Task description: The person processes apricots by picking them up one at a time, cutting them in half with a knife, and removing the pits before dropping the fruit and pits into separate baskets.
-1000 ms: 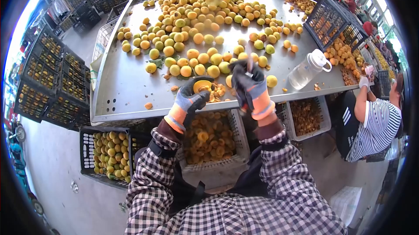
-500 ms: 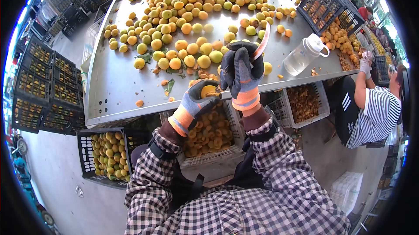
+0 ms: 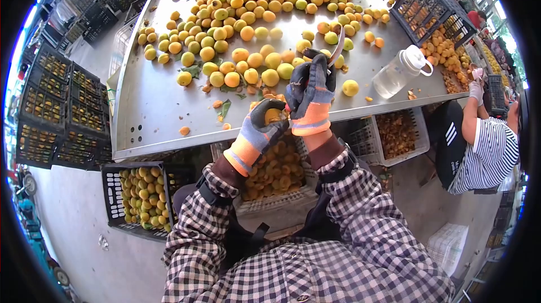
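My left hand point(image 3: 255, 134), in a grey and orange glove with dark fingers, is closed around a yellow-orange apricot point(image 3: 273, 116). Close against it, my right hand point(image 3: 311, 97) grips a knife point(image 3: 338, 48) whose curved blade points up and away from me. Part of a red handle shows near the right fingertips; the rest is hidden in the glove. Both hands are above the near edge of a metal table point(image 3: 163, 106). Directly below them stands a light crate point(image 3: 282, 200) holding opened apricot pieces.
Many whole apricots point(image 3: 248, 16) are heaped across the table. A clear water bottle point(image 3: 391, 75) stands at the right, near a tilted black crate point(image 3: 420, 7). Left of my legs is a crate point(image 3: 114, 199) of apricots. A co-worker in stripes point(image 3: 490, 148) sits at the right.
My right hand has moved slightly left and down with the knife, its blade now more upright. My left hand keeps the apricot. The whole view has shifted a little.
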A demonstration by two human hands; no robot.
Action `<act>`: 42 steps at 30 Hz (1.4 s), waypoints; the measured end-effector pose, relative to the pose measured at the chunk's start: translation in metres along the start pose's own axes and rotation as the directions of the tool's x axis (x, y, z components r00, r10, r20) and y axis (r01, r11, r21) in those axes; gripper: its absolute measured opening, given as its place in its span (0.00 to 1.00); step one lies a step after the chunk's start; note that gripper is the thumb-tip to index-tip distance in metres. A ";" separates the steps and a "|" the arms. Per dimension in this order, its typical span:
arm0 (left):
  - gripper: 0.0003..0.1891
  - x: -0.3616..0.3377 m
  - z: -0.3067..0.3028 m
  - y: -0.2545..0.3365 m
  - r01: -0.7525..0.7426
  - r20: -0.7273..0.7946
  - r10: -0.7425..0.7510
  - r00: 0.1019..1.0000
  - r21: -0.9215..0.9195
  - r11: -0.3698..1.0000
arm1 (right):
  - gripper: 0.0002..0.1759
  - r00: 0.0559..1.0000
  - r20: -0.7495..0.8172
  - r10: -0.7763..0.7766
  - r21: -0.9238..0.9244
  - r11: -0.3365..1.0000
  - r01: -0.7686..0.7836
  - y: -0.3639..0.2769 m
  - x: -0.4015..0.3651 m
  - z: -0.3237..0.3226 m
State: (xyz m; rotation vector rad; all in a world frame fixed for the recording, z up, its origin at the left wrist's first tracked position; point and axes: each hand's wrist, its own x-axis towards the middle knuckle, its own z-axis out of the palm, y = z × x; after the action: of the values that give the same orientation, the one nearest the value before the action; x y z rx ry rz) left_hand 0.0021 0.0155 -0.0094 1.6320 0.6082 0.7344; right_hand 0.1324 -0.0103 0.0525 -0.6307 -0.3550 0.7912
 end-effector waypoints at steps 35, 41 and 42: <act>0.15 0.028 -0.012 0.003 -0.220 -0.015 0.233 0.972 0.280 0.934 | 0.11 0.807 -0.319 0.496 0.311 0.859 -0.405 0.043 0.050 -0.030; 0.08 0.031 -0.022 -0.003 -0.046 -0.144 0.116 0.983 0.419 0.907 | 0.15 0.833 -0.320 0.451 0.388 0.865 -0.320 0.044 0.067 -0.031; 0.07 0.030 -0.024 -0.008 0.111 -0.189 -0.040 0.981 0.382 0.918 | 0.16 0.844 -0.393 0.364 0.315 0.916 -0.248 0.030 0.064 -0.018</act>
State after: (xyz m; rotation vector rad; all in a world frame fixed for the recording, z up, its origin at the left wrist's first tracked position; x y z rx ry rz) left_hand 0.0043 0.0548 -0.0100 1.9067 0.9932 0.7391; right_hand 0.1680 0.0466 0.0234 -0.6143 0.2777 0.9534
